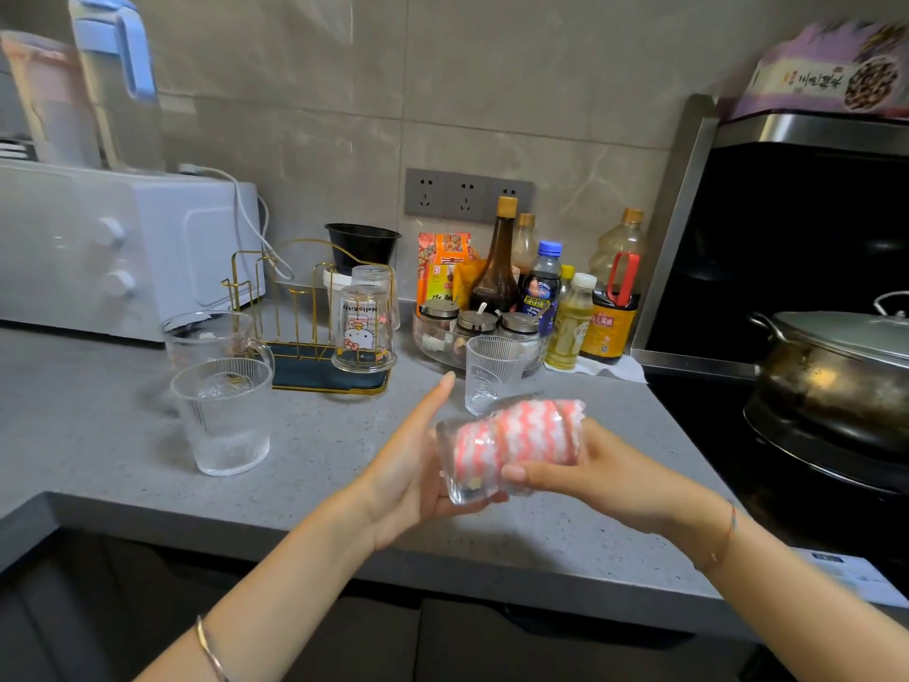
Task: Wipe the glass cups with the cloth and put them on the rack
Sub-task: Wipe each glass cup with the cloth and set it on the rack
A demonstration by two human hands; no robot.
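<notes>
Left hand [408, 465]: palm facing right, fingers curled under base of cup [467, 487], top digit straight, clear of glass. Right hand [605, 465]: fingers inside cup mouth, wrapped in pink-white cloth [516, 435], thumb pressing outer wall. Cup on its side, long axis hand to hand, mouth toward right hand. Six cups total: one held; ribbed cup [494, 371] upright just beyond hands; tumbler [224, 415] and mug [211, 337] left of left hand; two inverted on rack [305, 369] beyond left hand.
</notes>
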